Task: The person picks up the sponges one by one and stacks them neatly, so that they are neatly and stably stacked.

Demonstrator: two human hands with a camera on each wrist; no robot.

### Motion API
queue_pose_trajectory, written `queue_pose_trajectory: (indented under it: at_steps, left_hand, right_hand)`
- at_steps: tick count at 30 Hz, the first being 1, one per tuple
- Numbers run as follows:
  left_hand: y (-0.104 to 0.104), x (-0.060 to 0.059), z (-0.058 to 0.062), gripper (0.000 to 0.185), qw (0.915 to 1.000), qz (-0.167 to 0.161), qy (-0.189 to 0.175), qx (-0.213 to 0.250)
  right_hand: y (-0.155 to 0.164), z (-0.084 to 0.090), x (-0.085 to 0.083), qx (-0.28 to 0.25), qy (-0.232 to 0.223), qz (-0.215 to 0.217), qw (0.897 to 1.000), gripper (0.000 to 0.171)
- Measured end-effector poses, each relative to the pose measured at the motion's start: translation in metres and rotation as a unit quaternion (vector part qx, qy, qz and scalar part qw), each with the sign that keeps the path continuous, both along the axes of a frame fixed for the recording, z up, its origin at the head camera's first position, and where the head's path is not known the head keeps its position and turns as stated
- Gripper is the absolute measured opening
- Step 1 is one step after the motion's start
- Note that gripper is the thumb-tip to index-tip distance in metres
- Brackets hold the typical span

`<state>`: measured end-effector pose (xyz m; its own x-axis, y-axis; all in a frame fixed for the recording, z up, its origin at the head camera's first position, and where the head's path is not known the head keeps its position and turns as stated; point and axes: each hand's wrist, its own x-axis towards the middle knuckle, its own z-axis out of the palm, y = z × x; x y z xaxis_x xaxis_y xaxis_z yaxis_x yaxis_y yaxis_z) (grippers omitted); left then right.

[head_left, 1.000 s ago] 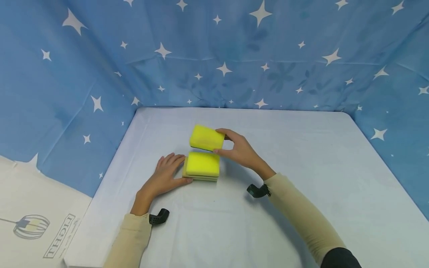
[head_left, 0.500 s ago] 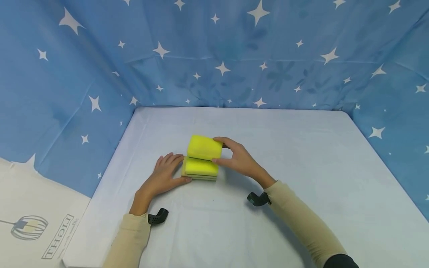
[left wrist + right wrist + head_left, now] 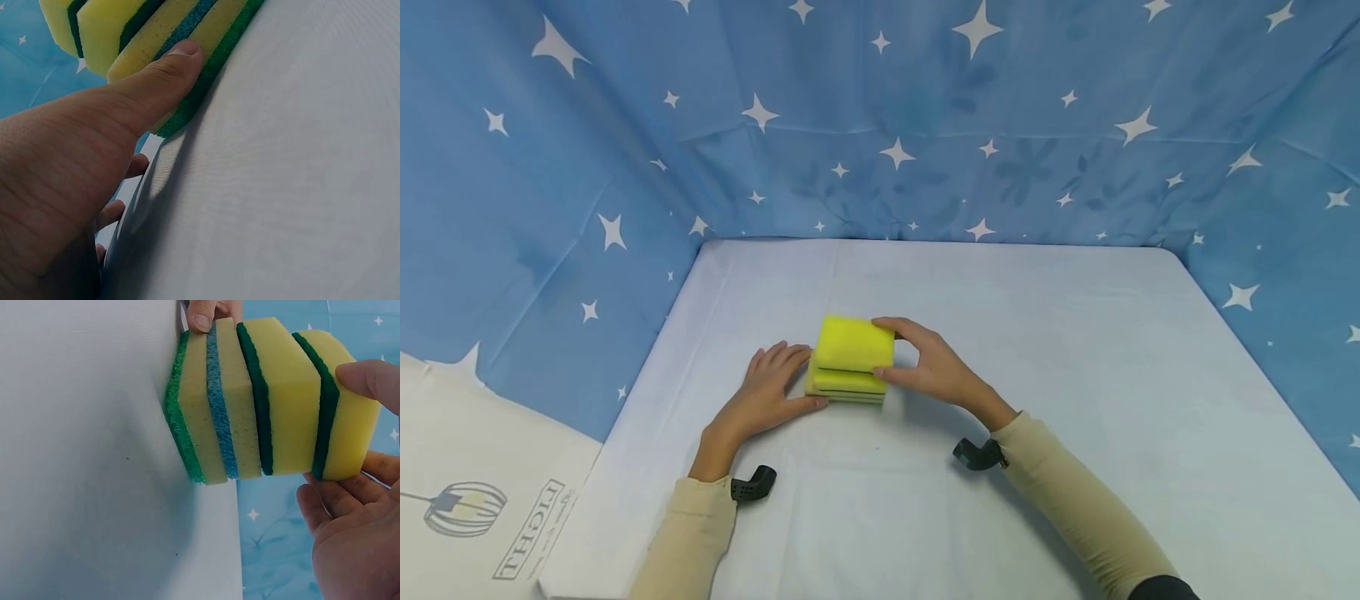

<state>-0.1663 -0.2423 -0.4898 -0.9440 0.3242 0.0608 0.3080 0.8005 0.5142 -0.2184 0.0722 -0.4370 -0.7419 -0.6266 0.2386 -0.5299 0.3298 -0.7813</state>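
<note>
A yellow sponge (image 3: pixel 854 343) with a dark green scouring pad underneath is pinched by my right hand (image 3: pixel 934 367) at its right end, thumb in front and fingers behind. It lies over a similar yellow sponge (image 3: pixel 290 394); whether they touch all along I cannot tell. Beneath are a sponge with a blue pad (image 3: pixel 222 400) and, at the bottom, one with a bright green pad (image 3: pixel 181 412). My left hand (image 3: pixel 767 392) holds the left end of these two lower sponges. Its thumb (image 3: pixel 178 62) presses their front side; its index finger reaches the back left corner.
The stack stands on a table with a white cloth (image 3: pixel 1037 333). A blue curtain with white stars (image 3: pixel 880 117) hangs behind and at the sides. Cream fabric with a printed lamp (image 3: pixel 467 508) lies at the left. Dark wrist cameras (image 3: pixel 977 454) sit on both wrists.
My right hand has brought the top sponge toward me and down, from behind the stack to over it, and turned it straighter. My left hand has stayed at the stack's left end.
</note>
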Motion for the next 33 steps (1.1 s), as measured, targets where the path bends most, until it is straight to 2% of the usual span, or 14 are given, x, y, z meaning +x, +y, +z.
queue_pose_trajectory:
  at_steps: [33]
  left_hand:
    - [0.001,0.001,0.002,0.088,1.0,-0.002,0.001,0.007]
  right_hand:
    - [-0.003,-0.003,0.011,-0.018,0.023,0.026,0.999,0.07]
